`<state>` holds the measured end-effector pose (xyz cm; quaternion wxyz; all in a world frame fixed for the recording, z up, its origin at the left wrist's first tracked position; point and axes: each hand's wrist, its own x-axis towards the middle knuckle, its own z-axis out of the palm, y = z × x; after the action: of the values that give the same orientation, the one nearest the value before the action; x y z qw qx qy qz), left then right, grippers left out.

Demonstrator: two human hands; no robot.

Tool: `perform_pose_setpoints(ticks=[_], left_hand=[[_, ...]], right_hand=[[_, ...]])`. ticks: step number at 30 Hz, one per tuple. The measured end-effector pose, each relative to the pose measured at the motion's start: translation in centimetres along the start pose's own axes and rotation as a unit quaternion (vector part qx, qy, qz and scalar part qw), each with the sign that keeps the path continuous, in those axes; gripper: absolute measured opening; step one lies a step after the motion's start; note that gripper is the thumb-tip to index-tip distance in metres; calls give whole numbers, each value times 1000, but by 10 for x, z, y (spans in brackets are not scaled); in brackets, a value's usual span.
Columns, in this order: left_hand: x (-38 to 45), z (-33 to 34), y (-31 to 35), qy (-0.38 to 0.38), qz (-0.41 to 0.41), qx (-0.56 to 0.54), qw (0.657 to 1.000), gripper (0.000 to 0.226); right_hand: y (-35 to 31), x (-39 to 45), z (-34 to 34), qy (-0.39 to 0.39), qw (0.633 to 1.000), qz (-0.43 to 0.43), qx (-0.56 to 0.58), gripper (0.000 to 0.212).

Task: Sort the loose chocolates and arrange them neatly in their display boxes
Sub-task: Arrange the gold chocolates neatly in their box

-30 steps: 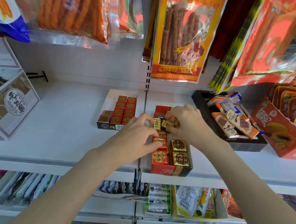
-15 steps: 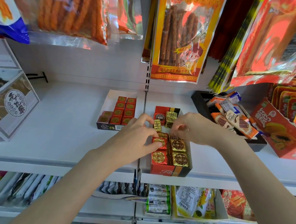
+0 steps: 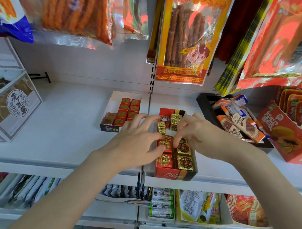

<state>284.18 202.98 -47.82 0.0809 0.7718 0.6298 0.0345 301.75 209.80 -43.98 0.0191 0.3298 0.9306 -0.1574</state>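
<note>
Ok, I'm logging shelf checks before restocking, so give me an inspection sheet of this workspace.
Surface: white shelf.
Job's things: Fileo box holds red and gold chocolates, neat at the front, tumbled at the back; white box holds rows of red squares.
Clutter: black tray of bars.
Hands: left hand touches a red chocolate; right hand reaches in over the gold ones.
Cables: nothing seen.
Surroundings: snack bags hang above; packets on the shelf below.

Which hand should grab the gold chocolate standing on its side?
Probably the left hand: its fingertips are right beside the tilted gold chocolate. The right hand reaches toward the gold row.
</note>
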Motion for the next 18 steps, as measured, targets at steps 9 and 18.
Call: perform_pose_setpoints(ticks=[9,18], left_hand=[[2,-3,3,18,3,24,1000,39],[1,-4,0,0,-2,-3,1000,39]], right_hand=[[2,-1,14,-21,998,-5,-64,45],[2,-1,9,-25,1000,0,3,46]])
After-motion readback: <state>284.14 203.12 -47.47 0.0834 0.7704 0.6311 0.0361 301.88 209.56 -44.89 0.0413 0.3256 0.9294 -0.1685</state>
